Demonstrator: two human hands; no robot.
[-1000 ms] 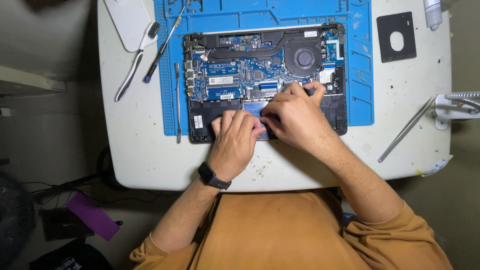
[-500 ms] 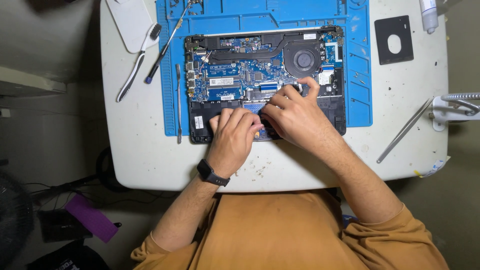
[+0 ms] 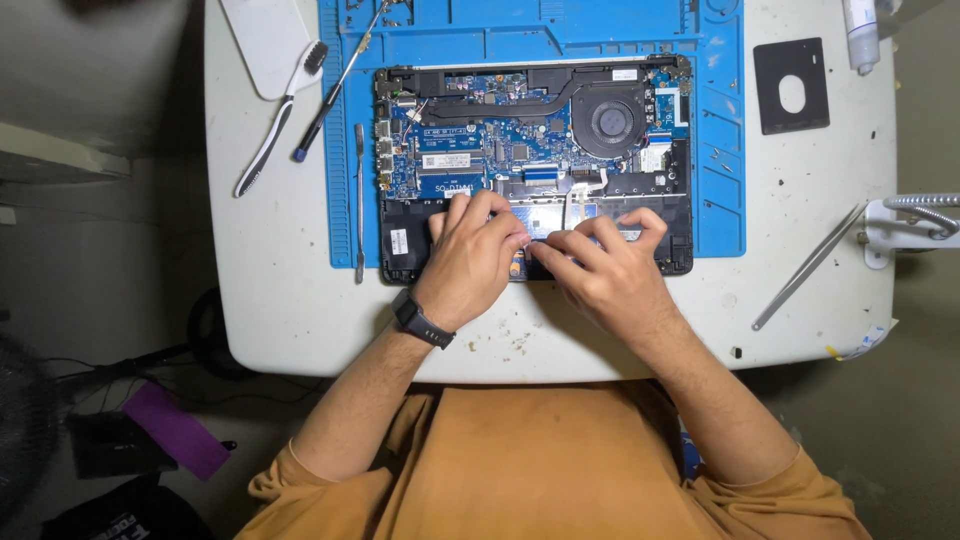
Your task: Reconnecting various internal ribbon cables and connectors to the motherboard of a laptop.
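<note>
Working at the near edge of an opened laptop point(image 3: 533, 165), the person is pressing both hands onto the black battery area point(image 3: 405, 240) along the front of the chassis. The left hand point(image 3: 470, 255) is lying palm down with fingers curled, fingertips bunched at the middle of the front strip; I cannot tell whether it is actually pinching anything, since the fingers are covering the spot. The right hand point(image 3: 600, 270) is lying just beside it, index finger stretched toward the left fingertips so the 2 hands are nearly touching, other fingers spread loosely over the black strip, nothing visibly gripped. A smartwatch point(image 3: 418, 320) is sitting on the left wrist. The laptop is resting bottom-up on a blue repair mat point(image 3: 720, 120), which is lying on a white table point(image 3: 280, 300); the blue circuit board point(image 3: 450, 150) and round fan point(image 3: 610, 120) are showing uncovered beyond the hands. A thin metal pry tool point(image 3: 359, 200) is lying on the mat just left of the laptop, a screwdriver point(image 3: 335, 85) and a brush point(image 3: 275, 120) are sitting further up left, and tweezers point(image 3: 808, 268) are lying well apart on the right. My read: they are working a small connector or flat cable at the front middle, a fiddly fingertip step. The next move is probably calling for a gentle, steady fingertip pull or press right where the 2 hands are meeting, not force.
</note>
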